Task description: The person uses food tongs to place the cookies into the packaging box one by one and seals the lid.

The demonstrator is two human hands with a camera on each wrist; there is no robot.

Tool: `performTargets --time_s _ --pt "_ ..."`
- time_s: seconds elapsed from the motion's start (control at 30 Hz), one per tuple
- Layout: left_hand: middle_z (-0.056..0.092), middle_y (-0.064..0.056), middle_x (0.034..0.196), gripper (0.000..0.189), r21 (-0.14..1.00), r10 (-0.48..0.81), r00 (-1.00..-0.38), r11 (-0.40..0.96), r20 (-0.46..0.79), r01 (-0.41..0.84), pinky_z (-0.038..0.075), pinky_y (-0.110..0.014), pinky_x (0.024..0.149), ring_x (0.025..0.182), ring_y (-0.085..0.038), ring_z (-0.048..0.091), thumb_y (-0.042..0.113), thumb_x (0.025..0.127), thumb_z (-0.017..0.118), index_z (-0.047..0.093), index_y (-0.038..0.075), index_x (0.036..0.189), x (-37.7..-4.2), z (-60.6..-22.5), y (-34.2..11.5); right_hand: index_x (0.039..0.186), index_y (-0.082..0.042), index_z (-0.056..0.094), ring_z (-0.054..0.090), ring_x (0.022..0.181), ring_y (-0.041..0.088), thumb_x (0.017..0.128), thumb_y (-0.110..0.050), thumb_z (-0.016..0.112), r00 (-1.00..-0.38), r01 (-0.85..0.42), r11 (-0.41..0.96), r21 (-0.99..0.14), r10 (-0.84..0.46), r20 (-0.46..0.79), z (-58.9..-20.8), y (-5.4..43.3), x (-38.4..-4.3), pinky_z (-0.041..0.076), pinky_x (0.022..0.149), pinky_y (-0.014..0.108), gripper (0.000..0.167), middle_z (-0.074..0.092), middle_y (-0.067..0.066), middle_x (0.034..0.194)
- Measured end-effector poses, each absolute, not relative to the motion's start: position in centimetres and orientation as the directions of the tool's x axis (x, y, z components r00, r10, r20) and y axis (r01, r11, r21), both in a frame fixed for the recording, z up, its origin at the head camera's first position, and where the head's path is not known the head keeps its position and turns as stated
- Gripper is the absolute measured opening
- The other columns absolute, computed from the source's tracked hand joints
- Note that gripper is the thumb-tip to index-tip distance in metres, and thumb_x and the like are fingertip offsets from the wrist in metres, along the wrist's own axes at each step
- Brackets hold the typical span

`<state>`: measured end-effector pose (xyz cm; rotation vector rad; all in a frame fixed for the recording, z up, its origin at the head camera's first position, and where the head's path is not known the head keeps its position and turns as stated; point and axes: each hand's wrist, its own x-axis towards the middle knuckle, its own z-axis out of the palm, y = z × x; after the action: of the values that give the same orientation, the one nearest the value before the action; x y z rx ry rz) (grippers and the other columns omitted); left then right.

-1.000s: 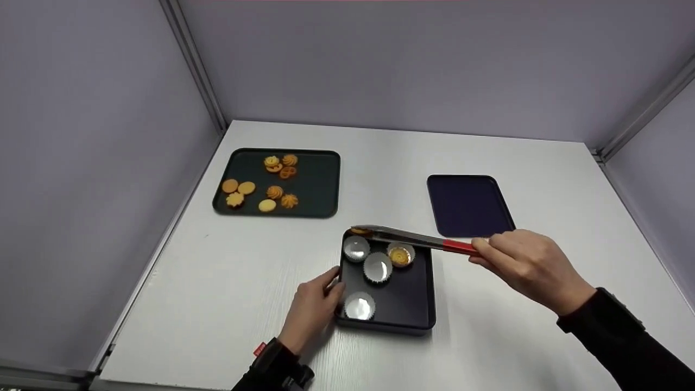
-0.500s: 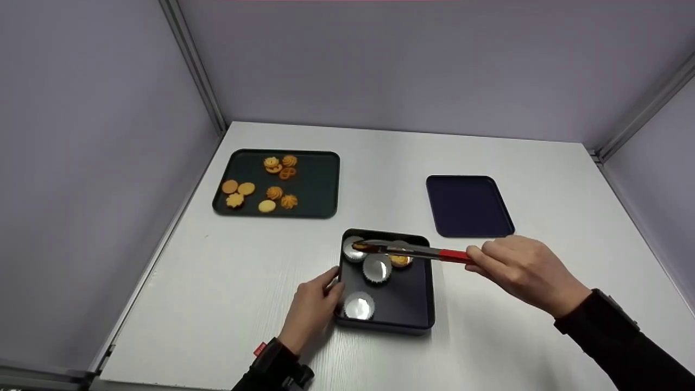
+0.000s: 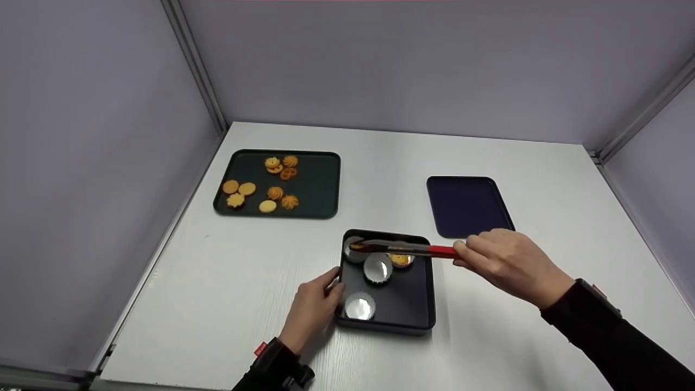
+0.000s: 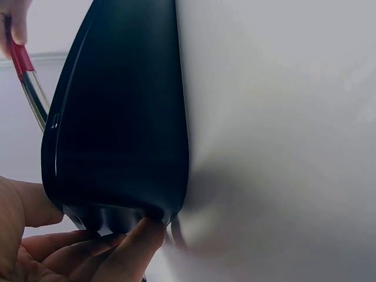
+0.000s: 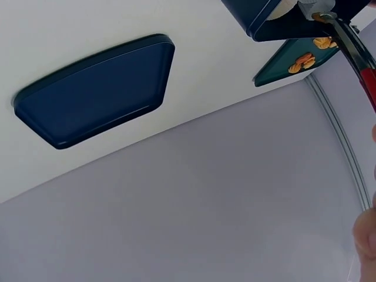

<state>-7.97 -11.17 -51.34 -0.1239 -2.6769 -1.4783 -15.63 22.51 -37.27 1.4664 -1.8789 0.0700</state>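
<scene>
My right hand (image 3: 507,266) grips red-handled metal tongs (image 3: 402,248) stretched leftward over a dark rectangular tin (image 3: 404,304). At the tongs' tip an orange-brown cookie (image 3: 357,247) sits low over the silvery paper cup (image 3: 350,255) in the tin's far left corner. Two more silvery cups, one near the middle (image 3: 378,269) and one at the near left (image 3: 359,307), stand in the tin. A yellow cookie (image 3: 402,260) lies in another cup, partly behind the tongs. My left hand (image 3: 312,309) holds the tin's left side, thumb near the rim and fingers against the outer wall.
A dark green tray (image 3: 317,184) at the back left carries several cookies (image 3: 275,193) in loose groups. A flat dark blue tray (image 3: 469,206) lies at the back right, just beyond my right hand. Grey panels (image 3: 402,65) border the white table (image 3: 228,282).
The tongs came down with the cookie from above the tin's far rim to the far left cup. My right hand then shifted slightly left. The left hand and tin stay put.
</scene>
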Motion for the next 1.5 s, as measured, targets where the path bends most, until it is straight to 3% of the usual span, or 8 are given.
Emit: performTargets --time_s 0.5,1.2,1.5 --pt "0.066 -0.021 0.131 0.040 0.846 0.042 -0.992 0.519 0.120 0.124 0.056 -0.043 0.096 0.117 -0.031 0.067 0.014 0.101 0.064 0.062 -0.004 0.137 -8.0 -51.3 -11.1 0.094 0.001 0.069 0.036 0.052 0.014 0.111 -0.030 0.046 -0.098 -0.850 0.344 0.398 -0.846 0.524 -37.4 23.0 -16.3 0.034 0.044 0.025 0.042 0.048 0.002 0.070" --pt "0.067 -0.020 0.130 0.041 0.842 0.047 -0.991 0.525 0.121 0.128 0.059 -0.039 0.090 0.112 -0.029 0.070 0.014 0.102 0.064 0.061 -0.004 0.138 -7.9 -51.5 -11.3 0.094 0.000 0.069 0.036 0.053 0.011 0.110 -0.033 0.047 -0.141 -0.878 0.354 0.323 -0.835 0.532 -35.9 23.9 -15.9 0.033 0.044 0.023 0.043 0.047 -0.001 0.070" --pt "0.066 -0.019 0.132 0.041 0.842 0.044 -0.994 0.528 0.102 0.110 0.056 -0.043 0.096 0.117 -0.031 0.067 0.015 0.102 0.064 0.061 -0.002 0.139 -8.0 -51.3 -11.2 0.096 0.001 0.069 0.036 0.053 0.012 0.110 -0.033 0.049 -0.134 -0.883 0.348 0.314 -0.829 0.542 -35.9 24.0 -16.0 0.034 0.044 0.023 0.042 0.047 -0.001 0.070"
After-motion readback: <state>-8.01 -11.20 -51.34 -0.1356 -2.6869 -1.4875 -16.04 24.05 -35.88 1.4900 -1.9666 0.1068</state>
